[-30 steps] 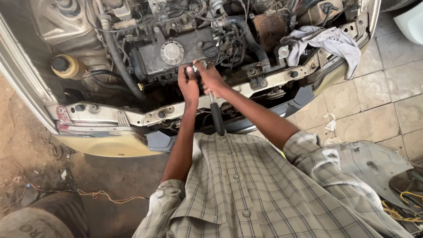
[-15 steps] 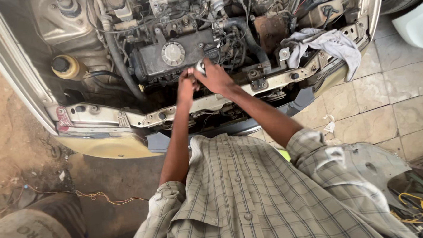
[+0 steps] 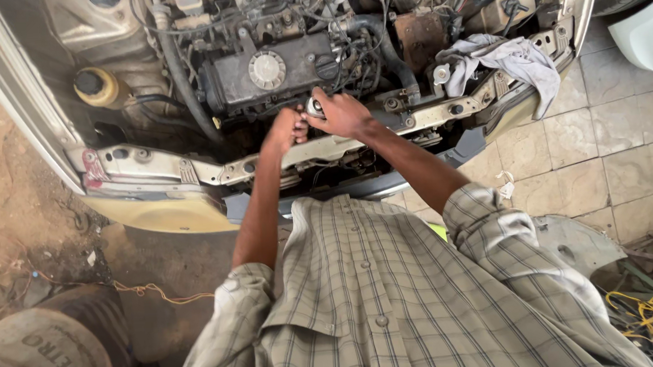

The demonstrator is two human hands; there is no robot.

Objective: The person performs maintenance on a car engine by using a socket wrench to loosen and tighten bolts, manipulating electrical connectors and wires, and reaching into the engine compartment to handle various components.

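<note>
Fingers of the right hand (image 3: 345, 115) close around a small round metal part (image 3: 314, 107), probably rigid and greasy, best gripped by its rim, while the left hand (image 3: 286, 130) curls shut beside it above the front crossmember (image 3: 194, 167).

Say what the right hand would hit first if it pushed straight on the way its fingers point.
Probably the black engine cover: the right hand, closed on a small round silvery part, points up-left toward it. Depth is unclear.

Both hands reach into open engine bay. Right hand (image 3: 344, 115) grips small round silver part (image 3: 313, 106) just below engine cover (image 3: 266, 70). Left hand (image 3: 286, 130) closed beside it, over front crossmember (image 3: 194, 171). Grey rag (image 3: 512, 56) on right edge.
</note>
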